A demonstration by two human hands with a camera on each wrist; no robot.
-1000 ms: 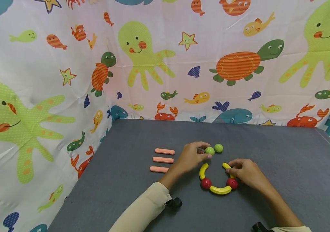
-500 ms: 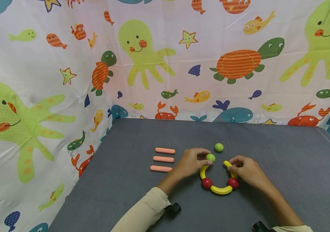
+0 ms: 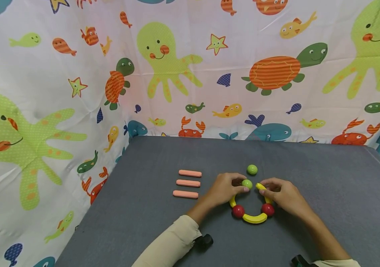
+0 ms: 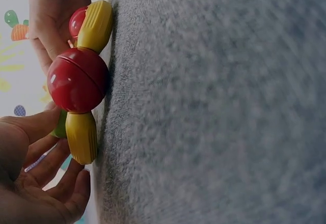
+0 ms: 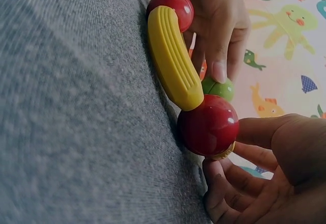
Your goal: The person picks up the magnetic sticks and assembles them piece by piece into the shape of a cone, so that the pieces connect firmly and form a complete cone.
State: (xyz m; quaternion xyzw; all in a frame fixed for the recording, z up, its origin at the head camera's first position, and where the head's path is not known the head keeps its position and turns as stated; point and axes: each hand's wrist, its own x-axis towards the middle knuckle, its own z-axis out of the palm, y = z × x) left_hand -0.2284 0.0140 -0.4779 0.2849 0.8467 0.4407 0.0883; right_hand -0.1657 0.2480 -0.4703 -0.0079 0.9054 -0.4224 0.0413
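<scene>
My left hand (image 3: 225, 190) pinches a green ball (image 3: 246, 184) between thumb and fingers, near the upper end of the left yellow banana-shaped piece (image 3: 232, 201), which the hand partly covers. With thumb and fingers, my right hand (image 3: 285, 194) holds the right yellow banana-shaped piece (image 3: 260, 186). Below, a red ball (image 3: 238, 211) and another red ball (image 3: 268, 210) flank the bottom yellow piece (image 3: 255, 218), making a U-shaped chain. In the right wrist view, the green ball (image 5: 219, 89) shows by the left thumb. The left wrist view shows a ribbed yellow piece (image 4: 81, 140) against a red ball (image 4: 79, 81).
A second green ball (image 3: 252, 170) lies behind the hands. Left of them, several pink sticks lie in a column: an upper stick (image 3: 190, 173), a middle stick (image 3: 188, 183) and a lower stick (image 3: 185, 194). A sea-animal curtain (image 3: 190, 74) hangs behind the grey table (image 3: 136, 222).
My left hand has brought its green ball away from the other green ball, toward me and slightly right, to the open top of the chain. The right hand has barely moved.
</scene>
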